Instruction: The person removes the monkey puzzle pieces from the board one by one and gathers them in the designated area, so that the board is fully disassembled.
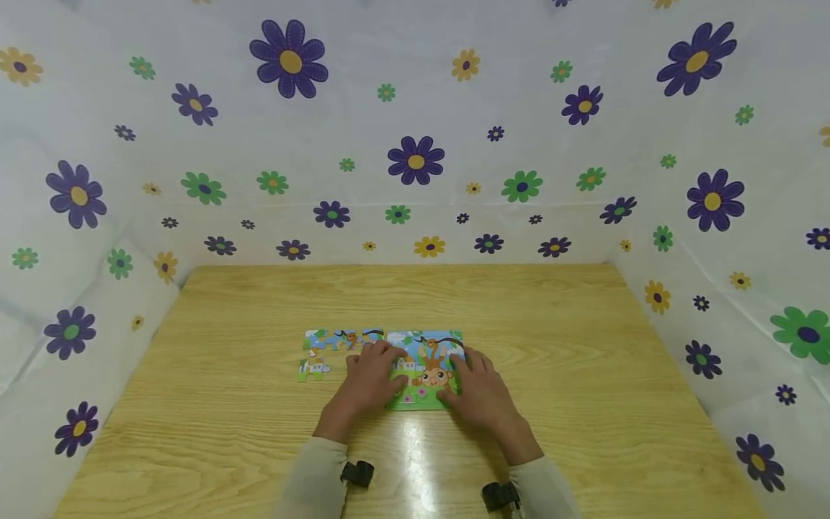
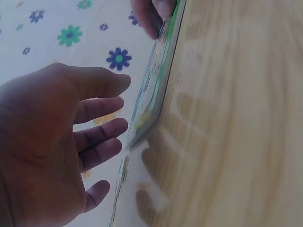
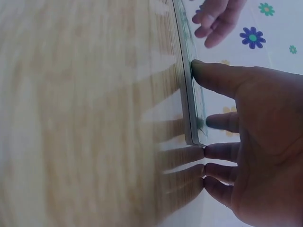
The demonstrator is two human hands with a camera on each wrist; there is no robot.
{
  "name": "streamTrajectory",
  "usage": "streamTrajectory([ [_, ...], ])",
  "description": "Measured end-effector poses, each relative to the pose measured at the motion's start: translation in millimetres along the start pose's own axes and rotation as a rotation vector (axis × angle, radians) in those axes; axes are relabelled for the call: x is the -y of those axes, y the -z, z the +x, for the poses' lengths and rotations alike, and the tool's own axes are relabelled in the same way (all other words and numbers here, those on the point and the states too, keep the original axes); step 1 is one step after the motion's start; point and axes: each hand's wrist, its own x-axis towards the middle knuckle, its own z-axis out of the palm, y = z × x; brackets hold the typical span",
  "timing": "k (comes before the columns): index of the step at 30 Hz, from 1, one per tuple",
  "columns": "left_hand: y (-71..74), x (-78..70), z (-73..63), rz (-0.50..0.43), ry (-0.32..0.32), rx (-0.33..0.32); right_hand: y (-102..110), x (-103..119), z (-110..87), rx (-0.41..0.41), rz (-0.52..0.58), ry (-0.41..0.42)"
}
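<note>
A square jigsaw board (image 1: 428, 393) with a monkey hanging from a branch lies flat on the table. My left hand (image 1: 372, 376) is over its left side; in the left wrist view the slightly bent fingers (image 2: 102, 139) and thumb appear raised, with a gap to the board (image 2: 154, 90). My right hand (image 1: 483, 393) is at the board's right edge. Seen from the right wrist, its thumb (image 3: 215, 78) and index finger touch the board (image 3: 189, 104), while the other fingertips rest on the table beyond its corner. Neither hand grips anything.
Left of the board lie joined jigsaw pieces in a strip (image 1: 337, 339) with a monkey picture, and further pieces (image 1: 314, 369) below it, partly hidden by the left hand. The wooden table (image 1: 259, 447) is bordered by a flower-printed white cloth (image 1: 363, 130) at the back and sides.
</note>
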Motion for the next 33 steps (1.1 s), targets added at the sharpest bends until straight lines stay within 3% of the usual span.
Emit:
streamTrajectory([
  [4, -6.1, -9.2, 4.5, 0.044, -0.009, 0.022, 1.5, -0.4, -0.1, 0.009, -0.027, 0.012],
  [13, -11.6, -26.3, 5.5, 0.101, 0.068, 0.012, -2.3, -3.5, -2.0, -0.01, -0.05, 0.043],
  [25, -19.6, -28.6, 6.8, 0.093, 0.154, -0.028, 0.0, -0.9, -2.1, -0.009, -0.048, 0.045],
  [33, -16.4, -31.7, 5.1, 0.085, 0.148, -0.037, -3.0, -2.9, -0.4, -0.008, -0.013, 0.026],
])
